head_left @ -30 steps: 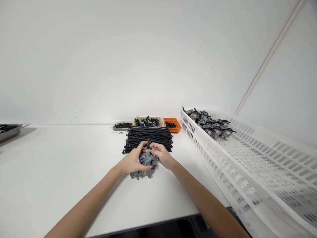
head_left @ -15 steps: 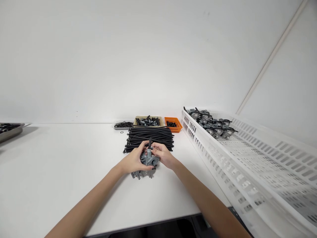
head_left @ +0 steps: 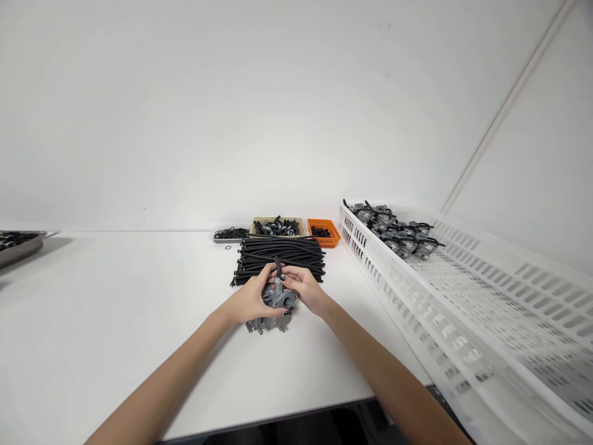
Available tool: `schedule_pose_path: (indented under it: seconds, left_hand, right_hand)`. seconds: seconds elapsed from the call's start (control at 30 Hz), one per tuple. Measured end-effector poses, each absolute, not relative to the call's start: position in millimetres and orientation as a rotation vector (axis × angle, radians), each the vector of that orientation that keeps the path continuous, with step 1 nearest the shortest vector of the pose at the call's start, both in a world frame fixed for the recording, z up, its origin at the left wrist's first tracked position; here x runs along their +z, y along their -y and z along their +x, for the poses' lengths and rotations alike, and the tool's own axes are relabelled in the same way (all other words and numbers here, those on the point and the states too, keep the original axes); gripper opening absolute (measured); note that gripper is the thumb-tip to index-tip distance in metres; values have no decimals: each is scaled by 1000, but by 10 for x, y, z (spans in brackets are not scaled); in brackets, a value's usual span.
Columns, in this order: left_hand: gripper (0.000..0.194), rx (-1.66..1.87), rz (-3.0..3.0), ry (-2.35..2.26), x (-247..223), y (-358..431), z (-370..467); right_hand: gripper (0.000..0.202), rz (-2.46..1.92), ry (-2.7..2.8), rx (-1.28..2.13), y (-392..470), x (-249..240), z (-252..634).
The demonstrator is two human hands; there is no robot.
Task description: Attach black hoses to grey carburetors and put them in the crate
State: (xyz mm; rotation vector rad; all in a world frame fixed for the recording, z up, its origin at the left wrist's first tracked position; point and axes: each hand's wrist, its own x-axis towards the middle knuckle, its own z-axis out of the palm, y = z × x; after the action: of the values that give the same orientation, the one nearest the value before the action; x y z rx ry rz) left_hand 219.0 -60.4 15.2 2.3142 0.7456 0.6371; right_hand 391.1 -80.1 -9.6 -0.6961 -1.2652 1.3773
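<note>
A grey metal carburetor (head_left: 279,298) is in my left hand (head_left: 252,300), whose fingers and thumb are wrapped round its left side. A black rubber piece (head_left: 278,266) stands up at the carburetor's top, leaning a little to the left. My right hand (head_left: 303,287) is closed on this rubber piece, thumb in front near its lower end; its other fingers are partly hidden behind. Beneath the held carburetor, more grey metal (head_left: 267,324) shows on the table; whether it is a separate carburetor I cannot tell.
Black hoses (head_left: 278,250) lie stacked just beyond my hands. Behind them stand a white tray (head_left: 215,240) of black rings, a cream tray (head_left: 256,220) of small parts and an orange basket (head_left: 331,243). A long white crate (head_left: 389,284) with several carburetors (head_left: 403,235) flanks the right; a metal tray (head_left: 28,246) is far left.
The black rubber piece has tipped slightly left at its top, and my right thumb has shifted a little with it. My left hand and the carburetor have hardly moved.
</note>
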Motion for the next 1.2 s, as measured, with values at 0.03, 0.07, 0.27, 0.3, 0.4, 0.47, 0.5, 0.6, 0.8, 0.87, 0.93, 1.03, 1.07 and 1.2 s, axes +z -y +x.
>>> schedule_pose_path:
  seconds: [0.03,0.07,0.27,0.3,0.4,0.47,0.5,0.6,0.8,0.87,0.93,1.03,1.07,1.2]
  left_hand:
    - [81,635,2322,-749,150,600,2190]
    - [82,635,2326,-748,148,596,2189]
    - [84,633,2306,-721,130,577,2188]
    - [84,631,2303,-729,128,577,2188]
    - [82,636,2281,-737,130,585,2190]
    - [80,640,2257,-724,137,591,2192]
    - [80,639,2249,-716,141,594,2193]
    - [81,625,2250,-718,149,596,2194]
    - [84,610,2273,-720,140,583,2190]
    - [83,616,2277,-716,138,582,2189]
    - [83,619,2280,-723,137,581,2189]
    - [83,613,2283,-743,132,578,2188]
    - [83,610,2284,-749,129,576,2188]
    - [83,602,2282,-752,116,568,2187]
  right_hand:
    - [27,-688,1272,1381,798,-100,3915]
    - [27,-682,1280,1385,795,-104,3919]
    - [29,-688,1282,1384,787,-109,3913]
    - [29,-694,1274,1383,791,-103,3908]
    - [29,-713,1251,1379,807,-84,3892]
    - [29,-719,1241,1374,813,-79,3884]
    - [30,-719,1239,1371,813,-80,3881]
    - [28,-716,1247,1358,804,-94,3883]
    - [29,-691,1269,1411,788,-113,3910]
    - [29,-678,1272,1426,789,-109,3914]
    - [29,-678,1268,1426,794,-101,3912]
    - [29,-684,1260,1417,804,-89,3905]
    - [29,-683,1258,1414,807,-87,3902]
    - [27,-689,1254,1396,803,-96,3897]
